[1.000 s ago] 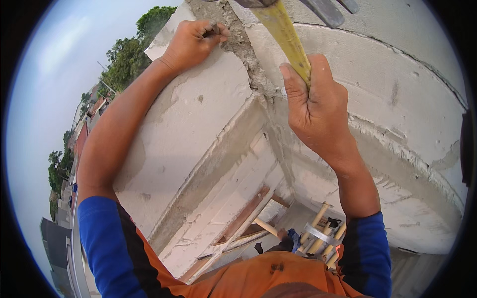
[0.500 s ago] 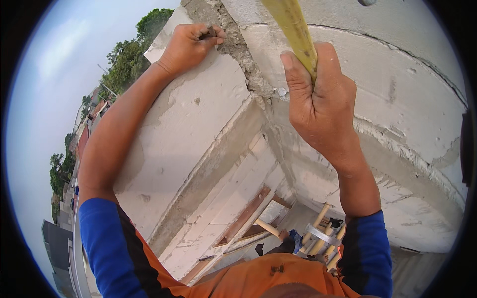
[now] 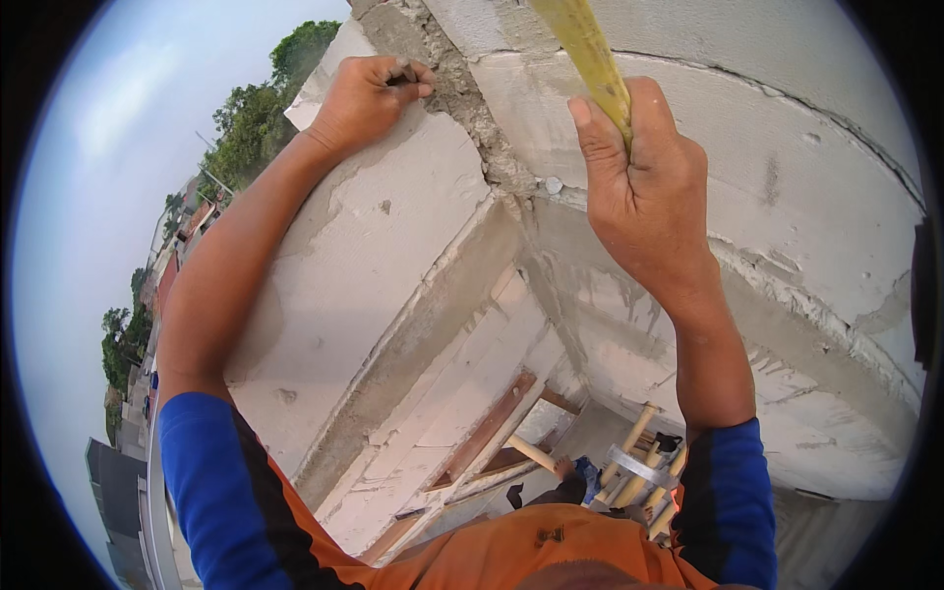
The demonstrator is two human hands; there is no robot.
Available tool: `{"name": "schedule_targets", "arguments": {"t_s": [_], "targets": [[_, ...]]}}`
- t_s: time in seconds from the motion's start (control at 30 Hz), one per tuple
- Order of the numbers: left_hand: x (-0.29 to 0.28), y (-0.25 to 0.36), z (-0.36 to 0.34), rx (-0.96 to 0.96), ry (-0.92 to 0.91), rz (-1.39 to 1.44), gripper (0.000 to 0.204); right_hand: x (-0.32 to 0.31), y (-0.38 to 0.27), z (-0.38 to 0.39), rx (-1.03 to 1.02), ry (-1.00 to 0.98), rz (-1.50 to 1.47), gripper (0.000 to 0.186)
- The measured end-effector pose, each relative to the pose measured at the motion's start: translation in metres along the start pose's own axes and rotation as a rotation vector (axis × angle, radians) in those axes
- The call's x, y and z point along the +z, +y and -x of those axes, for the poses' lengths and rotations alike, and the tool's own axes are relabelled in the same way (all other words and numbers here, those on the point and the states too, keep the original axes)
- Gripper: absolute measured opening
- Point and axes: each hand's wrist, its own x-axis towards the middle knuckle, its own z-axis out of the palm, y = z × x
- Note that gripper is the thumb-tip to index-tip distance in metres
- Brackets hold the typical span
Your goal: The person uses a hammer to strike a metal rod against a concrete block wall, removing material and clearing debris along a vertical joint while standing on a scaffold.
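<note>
My left hand (image 3: 374,103) is at the rough mortar joint (image 3: 452,93) along the top of the pale block wall (image 3: 354,236), fingers closed on a small dark object (image 3: 400,79) that I cannot identify. My right hand (image 3: 644,197) grips a long yellow handle (image 3: 590,64), thumb upward, over the right-hand block wall (image 3: 801,197). The handle’s far end runs out of view at the top.
Below, at the inner corner, are a wooden ladder-like frame (image 3: 639,442) with a metal strip, timber pieces (image 3: 501,423) and dark-clothed limbs (image 3: 570,492), whose I cannot tell. Trees (image 3: 246,128) and roofs lie outside, beyond the wall’s left side.
The hammer head seen earlier at the top has gone out of view as my right hand moved up and rightward. My left hand has shifted slightly down and left.
</note>
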Motion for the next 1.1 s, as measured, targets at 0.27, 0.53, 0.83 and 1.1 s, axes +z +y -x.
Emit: {"name": "schedule_targets", "arguments": {"t_s": [0.27, 0.53, 0.83, 1.1], "targets": [[-0.003, -0.002, 0.000, 0.162, 0.121, 0.071, 0.007, -0.008, 0.006, 0.005, 0.080, 0.053, -0.150, 0.021], [-0.005, 0.005, 0.001, 0.109, 0.143, 0.059, 0.008, 0.006, 0.015, 0.013, 0.145, -0.043, -0.230, 0.020], [-0.002, 0.000, -0.001, 0.113, 0.145, 0.145, 0.003, 0.010, 0.023, 0.009, 0.156, -0.065, -0.240, 0.019], [-0.008, 0.001, 0.001, 0.139, 0.084, 0.066, 0.008, 0.012, 0.018, 0.010, 0.143, -0.104, -0.271, 0.020]]}}
